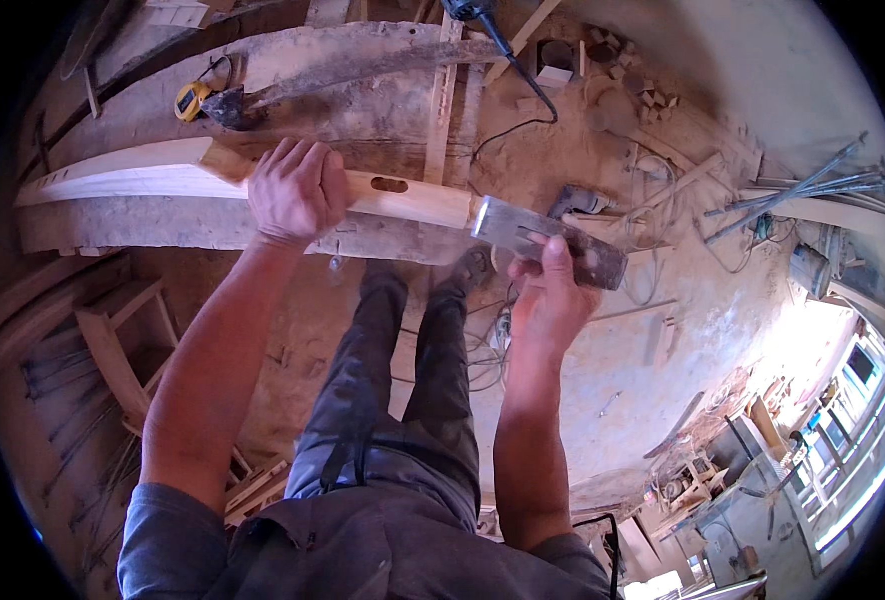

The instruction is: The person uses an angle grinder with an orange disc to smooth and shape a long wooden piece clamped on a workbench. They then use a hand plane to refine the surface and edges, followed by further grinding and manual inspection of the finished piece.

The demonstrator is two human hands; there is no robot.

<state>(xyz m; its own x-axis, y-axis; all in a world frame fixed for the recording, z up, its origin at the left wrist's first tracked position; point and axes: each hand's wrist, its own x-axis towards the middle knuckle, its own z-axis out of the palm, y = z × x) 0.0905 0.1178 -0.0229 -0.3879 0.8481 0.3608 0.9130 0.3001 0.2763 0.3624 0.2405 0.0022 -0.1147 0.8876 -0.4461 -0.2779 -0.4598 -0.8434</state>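
Over a thick, rough plank (193,225) on the dusty workshop floor, the person stands bent forward with a long pale wooden piece (163,170) held across it. Their left hand (296,190) wraps over the top of that piece, fingers curled tight around it, just beside an oval slot (390,184) cut into its side. At the right end of the piece, the flat metal blade (523,232) of a hatchet-like tool meets the wood. Their right hand (553,290) grips this tool from below, thumb laid up along the blade's flat and the other fingers closed under it. Beyond the plank, a yellow tape measure (192,100) lies on a weathered beam (363,55). A power tool (583,202) with a black cord sits in the sawdust just behind the blade. Metal rods (813,185) lie well off to the right.
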